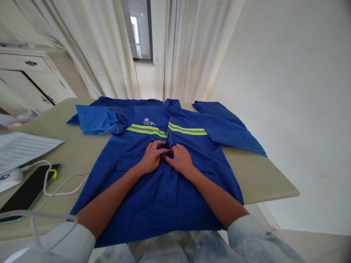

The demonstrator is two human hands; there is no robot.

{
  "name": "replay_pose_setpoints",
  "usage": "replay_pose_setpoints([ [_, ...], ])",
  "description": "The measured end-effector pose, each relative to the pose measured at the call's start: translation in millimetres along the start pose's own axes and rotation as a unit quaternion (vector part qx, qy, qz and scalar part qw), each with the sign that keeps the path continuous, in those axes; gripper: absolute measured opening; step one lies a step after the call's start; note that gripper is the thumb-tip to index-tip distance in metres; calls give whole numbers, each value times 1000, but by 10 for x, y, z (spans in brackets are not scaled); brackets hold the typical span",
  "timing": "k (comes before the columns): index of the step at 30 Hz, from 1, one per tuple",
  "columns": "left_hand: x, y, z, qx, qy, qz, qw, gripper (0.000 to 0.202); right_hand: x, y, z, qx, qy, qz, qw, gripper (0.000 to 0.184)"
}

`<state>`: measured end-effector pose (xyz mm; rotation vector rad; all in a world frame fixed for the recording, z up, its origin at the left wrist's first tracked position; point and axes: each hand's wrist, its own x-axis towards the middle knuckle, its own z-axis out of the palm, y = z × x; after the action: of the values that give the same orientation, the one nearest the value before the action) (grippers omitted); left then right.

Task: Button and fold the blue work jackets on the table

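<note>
A blue work jacket (131, 204) lies front side up on the table, its collar at the far side and its hem hanging over the near edge. Yellow-green reflective stripes cross the chest, and a white logo sits above the left one. At the middle of the front opening, just below the stripes, my left hand (153, 155) pinches the jacket's placket edge. Close beside it, my right hand (179, 157) grips the other side of the same opening. Fingertips of both hands nearly meet; any button between them is hidden.
More folded blue cloth (216, 109) lies behind the jacket. On the table's left are a phone (26, 191), a white cable (68, 191), a white device (11, 178) and printed paper (30, 146). A white cabinet (33, 76) stands at the back left; a wall (296, 109) borders the right.
</note>
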<state>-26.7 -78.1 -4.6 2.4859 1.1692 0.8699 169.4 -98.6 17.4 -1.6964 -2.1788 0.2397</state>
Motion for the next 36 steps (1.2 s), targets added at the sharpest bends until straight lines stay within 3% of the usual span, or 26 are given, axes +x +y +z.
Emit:
replay_pose_setpoints([
  [3,16,56,-5,-39,17,18,999,57,9,-21,-3,3,10,12,1000,20],
  [6,31,156,-4,-68,30,-17,997,40,16,-5,-13,48,12,6,999,7],
  [11,18,277,-19,-3,31,-68,997,29,3,39,-18,143,40,13,989,5],
  [15,1,300,-56,49,8,-57,997,16,-32,2,-58,111,47,-13,993,5],
  [19,-12,350,-96,106,23,-19,994,19,-58,-60,-124,52,36,8,998,3],
  [24,-27,436,-141,119,39,13,992,22,-62,-51,-146,92,30,7,995,1],
  [31,-35,394,-114,112,13,-29,993,18,-55,2,-83,144,42,-7,989,4],
  [36,-39,365,-88,103,6,-30,994,14,-87,-35,-128,116,22,1,993,3],
])
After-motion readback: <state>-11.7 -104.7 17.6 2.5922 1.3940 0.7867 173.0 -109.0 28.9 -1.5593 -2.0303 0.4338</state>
